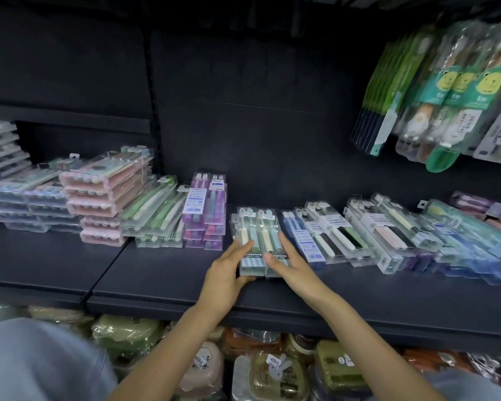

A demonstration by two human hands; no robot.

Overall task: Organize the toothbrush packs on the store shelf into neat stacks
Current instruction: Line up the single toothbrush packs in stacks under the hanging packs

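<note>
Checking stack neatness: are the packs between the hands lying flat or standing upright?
Lying flat. The mint-green packs rest side by side on the shelf, labels up.

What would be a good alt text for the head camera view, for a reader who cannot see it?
Two bare hands, left hand and right hand, press from both sides on a pair of green toothbrush packs on a dark store shelf. Neat pink stacks lie to the left, and untidy slanted packs to the right.
</note>
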